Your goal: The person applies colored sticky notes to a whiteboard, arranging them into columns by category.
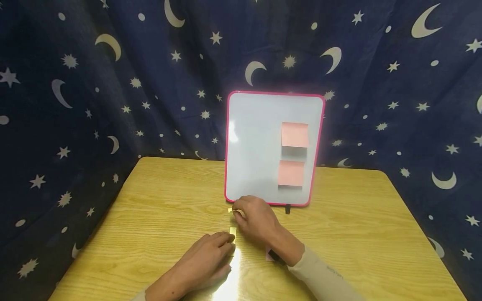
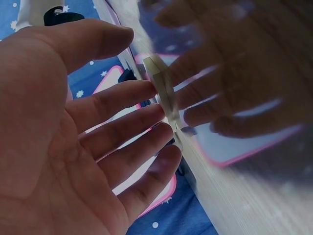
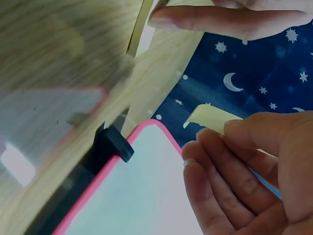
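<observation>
My right hand [image 1: 257, 217] pinches a yellow sticky note [image 3: 212, 117] between thumb and fingers, just in front of the whiteboard's lower left corner. In the right wrist view the note is curved, its free end sticking out past the fingertips. My left hand [image 1: 205, 259] lies on the table, and its extended fingertips touch a yellow sticky note pad [image 1: 233, 230]. The left wrist view shows this pad [image 2: 164, 85] edge-on against the fingers, the thumb apart from it. Behind the hands stands a pink-framed whiteboard [image 1: 256, 146] bearing an upper pink note [image 1: 295, 134] and a lower pink note [image 1: 291, 173].
A black stand foot [image 1: 288, 208] sticks out under the board's bottom edge. Beneath the right wrist a small pink piece [image 1: 269, 253] shows, mostly covered. The wooden table [image 1: 162, 200] is glossy. A dark blue curtain [image 1: 158, 83] with moons and stars hangs behind.
</observation>
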Motion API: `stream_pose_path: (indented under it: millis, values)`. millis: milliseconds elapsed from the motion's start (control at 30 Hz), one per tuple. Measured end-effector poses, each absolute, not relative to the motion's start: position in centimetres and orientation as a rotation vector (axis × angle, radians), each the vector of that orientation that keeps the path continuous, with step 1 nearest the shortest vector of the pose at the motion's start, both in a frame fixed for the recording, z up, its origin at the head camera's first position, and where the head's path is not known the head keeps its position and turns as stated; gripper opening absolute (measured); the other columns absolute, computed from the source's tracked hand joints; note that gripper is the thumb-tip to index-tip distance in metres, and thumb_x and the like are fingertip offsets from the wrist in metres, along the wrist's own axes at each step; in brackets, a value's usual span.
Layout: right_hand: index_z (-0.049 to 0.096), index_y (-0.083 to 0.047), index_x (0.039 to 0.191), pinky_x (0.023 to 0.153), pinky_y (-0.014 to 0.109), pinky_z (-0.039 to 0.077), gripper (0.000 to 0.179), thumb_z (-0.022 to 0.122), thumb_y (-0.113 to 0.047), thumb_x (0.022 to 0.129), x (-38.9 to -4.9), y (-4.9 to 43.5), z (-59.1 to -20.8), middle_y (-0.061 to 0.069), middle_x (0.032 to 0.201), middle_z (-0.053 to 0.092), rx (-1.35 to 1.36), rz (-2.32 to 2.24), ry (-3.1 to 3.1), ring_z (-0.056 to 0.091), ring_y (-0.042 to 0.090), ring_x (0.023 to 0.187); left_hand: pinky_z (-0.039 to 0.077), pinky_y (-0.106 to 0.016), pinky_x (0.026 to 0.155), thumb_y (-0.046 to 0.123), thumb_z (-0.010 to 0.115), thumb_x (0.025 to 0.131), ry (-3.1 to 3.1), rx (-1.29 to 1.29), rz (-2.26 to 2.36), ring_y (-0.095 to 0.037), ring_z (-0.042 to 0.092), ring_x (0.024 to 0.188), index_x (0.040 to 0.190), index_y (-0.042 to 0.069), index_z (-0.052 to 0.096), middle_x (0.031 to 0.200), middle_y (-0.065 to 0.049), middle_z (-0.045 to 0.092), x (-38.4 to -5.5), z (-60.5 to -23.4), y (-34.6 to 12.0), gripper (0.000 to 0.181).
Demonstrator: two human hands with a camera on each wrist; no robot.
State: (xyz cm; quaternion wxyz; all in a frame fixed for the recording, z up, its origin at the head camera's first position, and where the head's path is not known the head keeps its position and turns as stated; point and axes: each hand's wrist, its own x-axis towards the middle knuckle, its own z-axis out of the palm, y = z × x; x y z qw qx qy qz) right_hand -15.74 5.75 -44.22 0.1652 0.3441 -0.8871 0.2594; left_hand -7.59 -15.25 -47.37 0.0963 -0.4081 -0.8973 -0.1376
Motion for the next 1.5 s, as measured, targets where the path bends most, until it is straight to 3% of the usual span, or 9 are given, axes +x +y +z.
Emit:
stream_pose_path:
  millis: [333, 633, 800, 1033, 1200, 1500]
  values:
    - [0.071, -0.01, 0.083, 0.069, 0.025, 0.055, 0.02, 0.077, 0.007, 0.077, -17.1, 6.3, -42.9, -0.003, 0.086, 0.073, 1.011, 0.728, -2.295, 0.064, 0.012, 0.078, 0.059, -0.05, 0.09, 0.03, 0.078, 0.087, -2.7, -1.211, -0.405, -0.022, 0.066, 0.121, 0.102, 0.018, 0.071, 0.133, -0.005, 0.068, -7.5, -47.1, -15.2, 0.021]
    - [0.067, -0.008, 0.084, 0.081, 0.028, 0.059, 0.027, 0.08, 0.014, 0.072, -18.5, 6.4, -42.0, 0.001, 0.093, 0.073, 1.045, 0.711, -2.108, 0.07, 0.019, 0.09, 0.059, -0.048, 0.089, 0.03, 0.078, 0.088, -2.708, -1.21, -0.378, -0.023, 0.067, 0.118, 0.103, 0.018, 0.072, 0.133, -0.005, 0.068, -7.5, -47.3, -15.2, 0.021]
    - [0.067, -0.006, 0.082, 0.081, 0.027, 0.059, 0.028, 0.078, 0.018, 0.073, -19.2, 6.4, -41.6, 0.005, 0.096, 0.072, 1.057, 0.674, -2.006, 0.07, 0.022, 0.09, 0.059, -0.047, 0.09, 0.031, 0.078, 0.089, -2.718, -1.208, -0.378, -0.024, 0.068, 0.117, 0.106, 0.017, 0.073, 0.133, -0.006, 0.068, -7.5, -47.3, -15.2, 0.023]
    - [0.066, -0.002, 0.081, 0.08, 0.033, 0.059, 0.019, 0.064, 0.017, 0.078, -20.2, 6.5, -40.8, 0.009, 0.098, 0.072, 1.044, 0.621, -1.904, 0.07, 0.026, 0.09, 0.058, -0.046, 0.09, 0.031, 0.078, 0.088, -2.709, -1.203, -0.375, -0.023, 0.067, 0.117, 0.11, 0.016, 0.073, 0.133, -0.005, 0.068, -7.5, -47.3, -15.3, 0.027]
    - [0.07, 0.001, 0.087, 0.084, 0.037, 0.059, 0.014, 0.067, 0.014, 0.082, -20.7, 6.6, -40.5, 0.012, 0.101, 0.072, 1.037, 0.599, -1.867, 0.07, 0.029, 0.093, 0.058, -0.045, 0.091, 0.031, 0.077, 0.09, -2.723, -1.211, -0.376, -0.023, 0.067, 0.119, 0.113, 0.015, 0.074, 0.135, -0.005, 0.067, -7.5, -47.2, -15.3, 0.029]
    - [0.069, 0.001, 0.085, 0.082, 0.038, 0.06, 0.013, 0.067, 0.014, 0.086, -21.9, 6.8, -40.4, 0.013, 0.099, 0.073, 0.978, 0.55, -1.83, 0.07, 0.03, 0.092, 0.057, -0.044, 0.091, 0.032, 0.076, 0.091, -2.722, -1.235, -0.36, -0.021, 0.067, 0.115, 0.104, 0.019, 0.071, 0.13, -0.004, 0.069, -8.0, -47.0, -15.4, 0.019]
